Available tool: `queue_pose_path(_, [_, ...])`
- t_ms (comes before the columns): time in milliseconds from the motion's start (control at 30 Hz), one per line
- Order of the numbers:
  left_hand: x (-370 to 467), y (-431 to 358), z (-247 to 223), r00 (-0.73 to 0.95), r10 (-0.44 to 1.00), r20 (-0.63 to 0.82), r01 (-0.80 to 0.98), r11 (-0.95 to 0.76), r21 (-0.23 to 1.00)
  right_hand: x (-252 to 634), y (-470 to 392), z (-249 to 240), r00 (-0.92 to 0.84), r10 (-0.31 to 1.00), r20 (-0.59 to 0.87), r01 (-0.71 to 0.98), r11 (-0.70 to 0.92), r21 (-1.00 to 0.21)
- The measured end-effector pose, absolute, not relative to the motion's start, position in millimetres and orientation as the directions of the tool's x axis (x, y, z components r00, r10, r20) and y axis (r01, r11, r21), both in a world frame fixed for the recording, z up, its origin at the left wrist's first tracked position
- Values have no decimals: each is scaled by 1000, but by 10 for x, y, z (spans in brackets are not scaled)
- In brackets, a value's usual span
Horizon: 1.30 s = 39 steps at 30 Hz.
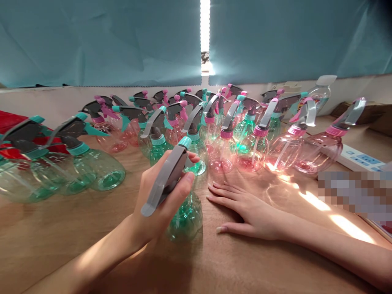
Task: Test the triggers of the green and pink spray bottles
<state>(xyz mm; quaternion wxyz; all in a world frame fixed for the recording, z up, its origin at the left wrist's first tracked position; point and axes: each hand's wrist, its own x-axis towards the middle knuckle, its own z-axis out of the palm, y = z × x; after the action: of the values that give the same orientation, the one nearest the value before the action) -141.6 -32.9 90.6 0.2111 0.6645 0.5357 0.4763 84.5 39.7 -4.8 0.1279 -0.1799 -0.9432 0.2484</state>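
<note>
My left hand (163, 190) is wrapped round the grey and turquoise trigger head of a green spray bottle (188, 218). That bottle stands upright on the wooden table, its neck hidden by my fingers. To its right, my right hand (245, 210) lies flat on the tabletop with its fingers stretched out, holding nothing. Just beyond my hands stand a pink spray bottle (223, 153) and another green spray bottle (159, 147), part of a crowd of several pink and green ones with grey trigger heads.
At the left stands a green spray bottle (107, 169) before a red item (12, 122). On the right are a clear plastic bottle (320, 94), a brown box (355, 112) and a white and blue printed item (361, 157). Blue-green curtains (107, 41) hang behind the wooden table (76, 232).
</note>
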Motion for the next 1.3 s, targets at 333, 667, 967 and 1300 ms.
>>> queue_pose_path(333, [-1415,-323,913,-15,910,414,510,-349,786,845,399,-53,-906,396,151,275,821,-501])
queue_pose_path(667, [-1441,-363,973,5,903,429,573,-354,739,845,400,-36,-908,397,129,289,821,-492])
queue_pose_path(967, [-1455,-341,929,-13,861,509,551,-418,722,833,392,-21,-909,399,120,295,820,-491])
queue_pose_path(1300, [-1454,-300,922,7,902,433,526,-371,765,833,398,-32,-910,392,132,285,826,-487])
